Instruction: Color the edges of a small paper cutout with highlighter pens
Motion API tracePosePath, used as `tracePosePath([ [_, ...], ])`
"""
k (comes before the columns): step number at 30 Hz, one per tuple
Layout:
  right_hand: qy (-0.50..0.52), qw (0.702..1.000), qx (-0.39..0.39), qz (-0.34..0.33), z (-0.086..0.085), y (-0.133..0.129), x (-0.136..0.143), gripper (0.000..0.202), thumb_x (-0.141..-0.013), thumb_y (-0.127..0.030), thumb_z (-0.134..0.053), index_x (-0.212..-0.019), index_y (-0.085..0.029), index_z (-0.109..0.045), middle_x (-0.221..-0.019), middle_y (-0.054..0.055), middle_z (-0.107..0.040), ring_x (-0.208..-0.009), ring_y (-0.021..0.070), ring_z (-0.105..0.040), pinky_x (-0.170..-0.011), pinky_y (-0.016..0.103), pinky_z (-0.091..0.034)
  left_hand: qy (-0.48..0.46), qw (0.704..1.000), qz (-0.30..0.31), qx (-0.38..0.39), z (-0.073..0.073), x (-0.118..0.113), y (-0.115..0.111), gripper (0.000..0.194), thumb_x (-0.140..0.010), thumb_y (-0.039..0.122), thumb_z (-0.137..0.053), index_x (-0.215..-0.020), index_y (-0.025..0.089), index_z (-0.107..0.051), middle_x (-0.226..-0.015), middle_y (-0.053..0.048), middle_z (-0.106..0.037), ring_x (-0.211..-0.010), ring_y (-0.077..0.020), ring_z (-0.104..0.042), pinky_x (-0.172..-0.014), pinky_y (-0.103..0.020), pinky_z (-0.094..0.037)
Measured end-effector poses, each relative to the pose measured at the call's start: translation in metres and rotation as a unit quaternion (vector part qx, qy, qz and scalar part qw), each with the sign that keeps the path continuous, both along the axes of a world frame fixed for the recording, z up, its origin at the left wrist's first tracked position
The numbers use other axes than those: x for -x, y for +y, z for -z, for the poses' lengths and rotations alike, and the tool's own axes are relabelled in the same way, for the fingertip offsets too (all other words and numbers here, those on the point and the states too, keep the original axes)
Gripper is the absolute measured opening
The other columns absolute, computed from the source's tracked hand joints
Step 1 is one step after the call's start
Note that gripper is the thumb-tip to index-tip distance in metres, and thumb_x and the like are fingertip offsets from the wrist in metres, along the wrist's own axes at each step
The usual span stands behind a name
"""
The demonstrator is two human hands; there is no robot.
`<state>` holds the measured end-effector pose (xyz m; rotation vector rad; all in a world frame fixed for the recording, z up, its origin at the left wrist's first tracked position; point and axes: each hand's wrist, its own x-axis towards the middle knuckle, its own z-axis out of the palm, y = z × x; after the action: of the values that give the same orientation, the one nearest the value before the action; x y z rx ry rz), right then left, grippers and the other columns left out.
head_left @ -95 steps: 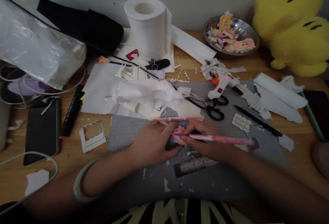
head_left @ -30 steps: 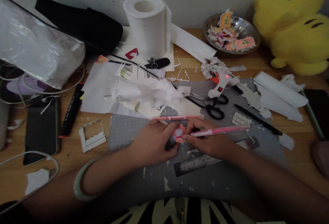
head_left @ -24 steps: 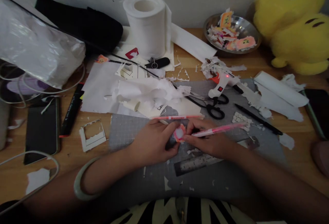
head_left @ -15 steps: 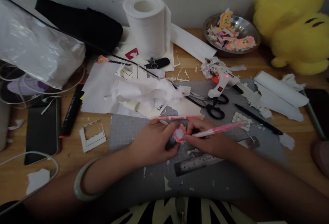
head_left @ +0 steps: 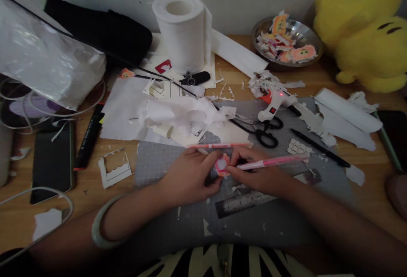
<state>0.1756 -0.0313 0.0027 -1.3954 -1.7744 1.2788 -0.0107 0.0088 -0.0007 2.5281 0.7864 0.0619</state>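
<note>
Pinching paper piece [head_left: 222, 165] in left hand [head_left: 192, 176]. Pinching pink pen [head_left: 276, 161] in right hand [head_left: 263, 178], just right of piece, with orange pen [head_left: 219, 145] just beyond piece.

Peripheral items, desk [head_left: 89, 183] and rear wall [head_left: 235, 1].
White paper roll [head_left: 187, 41]: upright, rear centre, near the wall. Yellow plush [head_left: 365, 62]: rear right. Glue gun [head_left: 277, 100]: red indicator lit, grip just behind the black handles of the scissors [head_left: 259, 134]. Phone [head_left: 52, 164]: flat, left, screen dark, beside the black marker [head_left: 89, 139]. Clear plastic bag [head_left: 47, 56]: rear left. Second phone [head_left: 393, 137]: right edge, partly out of view.
</note>
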Motion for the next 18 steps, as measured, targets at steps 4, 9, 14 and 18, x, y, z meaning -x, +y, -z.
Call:
tracePosePath([
  [4,-0.005,1.0,-0.016,0.018,-0.0003,0.0,-0.0003,0.018,-0.075,-0.017,-0.054,-0.06,-0.018,-0.043,-0.063,-0.003,-0.049,-0.061,0.0094,-0.045,-0.056,0.021,-0.034,0.0,1.0,-0.002,0.001,0.001,0.0009,-0.0002,0.033,-0.075,0.032,-0.048,-0.103,0.016,-0.046,-0.073,-0.002,-0.062,-0.074,-0.02,-0.06,-0.079,-0.038,-0.041],
  [9,0.002,1.0,-0.014,-0.006,-0.0004,0.0014,-0.0009,0.014,-0.075,-0.019,-0.056,-0.063,-0.018,-0.047,-0.068,-0.002,-0.053,-0.066,0.01,-0.047,-0.06,0.022,-0.036,0.002,1.0,-0.005,-0.001,0.0014,0.0011,-0.0003,0.03,-0.074,0.032,-0.049,-0.099,0.016,-0.048,-0.071,-0.002,-0.061,-0.073,-0.0203,-0.06,-0.078,-0.037,-0.042],
  [14,0.006,0.999,-0.01,0.032,0.001,0.0018,-0.0011,0.02,-0.074,-0.017,-0.054,-0.059,-0.019,-0.04,-0.059,-0.005,-0.045,-0.056,0.0085,-0.04,-0.05,0.02,-0.032,-0.001,1.0,-0.003,0.003,0.0017,0.0013,-0.0003,0.035,-0.075,0.033,-0.048,-0.105,0.016,-0.046,-0.073,-0.002,-0.062,-0.073,-0.0192,-0.059,-0.081,-0.038,-0.041],
  [18,0.008,1.0,0.003,0.022,-0.001,0.0025,-0.0012,0.018,-0.075,-0.017,-0.053,-0.061,-0.018,-0.042,-0.061,-0.004,-0.047,-0.057,0.0086,-0.042,-0.051,0.02,-0.033,-0.002,1.0,-0.003,0.005,0.0014,0.0011,0.0002,0.034,-0.074,0.032,-0.049,-0.104,0.016,-0.046,-0.071,-0.001,-0.061,-0.072,-0.0187,-0.059,-0.08,-0.037,-0.041],
])
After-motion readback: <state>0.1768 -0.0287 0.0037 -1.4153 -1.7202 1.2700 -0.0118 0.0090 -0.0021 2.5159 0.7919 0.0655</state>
